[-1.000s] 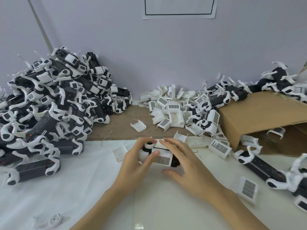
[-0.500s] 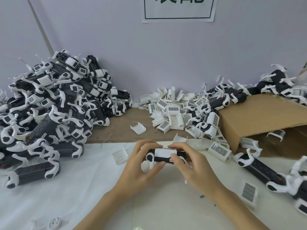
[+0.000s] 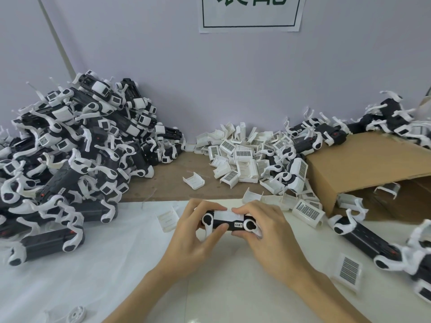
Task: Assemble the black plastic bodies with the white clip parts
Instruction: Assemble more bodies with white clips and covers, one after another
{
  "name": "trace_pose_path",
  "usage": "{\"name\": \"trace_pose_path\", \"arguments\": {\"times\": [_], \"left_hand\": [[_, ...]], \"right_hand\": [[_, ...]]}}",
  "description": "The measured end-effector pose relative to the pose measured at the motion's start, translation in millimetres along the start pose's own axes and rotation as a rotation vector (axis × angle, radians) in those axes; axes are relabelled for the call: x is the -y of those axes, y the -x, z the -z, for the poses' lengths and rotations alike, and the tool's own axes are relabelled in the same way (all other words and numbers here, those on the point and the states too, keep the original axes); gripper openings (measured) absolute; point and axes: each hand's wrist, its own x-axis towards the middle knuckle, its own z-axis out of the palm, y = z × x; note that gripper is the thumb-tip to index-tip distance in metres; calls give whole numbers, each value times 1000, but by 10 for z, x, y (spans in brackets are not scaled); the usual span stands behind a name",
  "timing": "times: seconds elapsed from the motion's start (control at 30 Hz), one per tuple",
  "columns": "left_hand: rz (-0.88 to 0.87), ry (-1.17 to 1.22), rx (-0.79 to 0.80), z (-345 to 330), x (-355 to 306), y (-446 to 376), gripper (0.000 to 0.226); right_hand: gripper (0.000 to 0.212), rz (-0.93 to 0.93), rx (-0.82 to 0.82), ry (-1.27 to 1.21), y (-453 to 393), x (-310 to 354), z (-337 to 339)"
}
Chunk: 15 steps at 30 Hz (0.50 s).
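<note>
Two hands meet at the centre of the desk point(image 3: 116, 264), holding one black plastic body point(image 3: 227, 222) level between them, long axis running 9 to 3 o'clock. One white clip part point(image 3: 227, 215) sits across the top of its middle, and a white round end piece shows at each end, two in all. The left hand point(image 3: 193, 238) grips the 9 o'clock end, fingers curled over the top edge and thumb pressed on the near face. The right hand point(image 3: 268, 231) grips the 3 o'clock end, fingers clamped over the clip and thumb under the body.

At 9 to 10 o'clock rises one large heap of assembled units point(image 3: 77, 155), too many to count. At 12 to 1 o'clock lies one pile of loose white clips point(image 3: 242, 157), likewise uncountable. One cardboard box point(image 3: 363, 164) lies at 2 o'clock. One paper sign point(image 3: 250, 22) hangs on the wall at 12 o'clock.
</note>
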Motion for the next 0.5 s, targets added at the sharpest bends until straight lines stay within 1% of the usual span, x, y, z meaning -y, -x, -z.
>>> {"name": "trace_pose_path", "arguments": {"times": [0.1,0.13,0.2,0.23,0.27,0.3,0.37,0.4,0.5], "left_hand": [[20,16,-43,-31,-39,-6,29],[42,45,-53,-48,-56,4,36],[105,193,-39,-65,-110,23,57],[128,268,-23,-57,-140,24,63],[124,314,-12,-48,-174,18,61],[87,316,-6,-44,-216,10,54],[-8,272,-6,-78,-278,3,38],[-34,257,-9,-107,-304,1,34],[-31,277,-32,-174,-340,4,28]], "right_hand": [[37,0,-8,-26,-20,-7,25],[37,-4,-10,-41,-20,-7,20],[38,-23,-25,-84,-5,-19,-6],[39,-42,-31,-120,2,-35,-16],[39,-61,-24,-164,3,-55,-16],[40,-73,0,-207,-2,-76,-6],[44,-78,74,-284,-11,-108,27],[45,-76,104,-304,-16,-121,39],[52,-78,121,-273,-19,-158,26]]}}
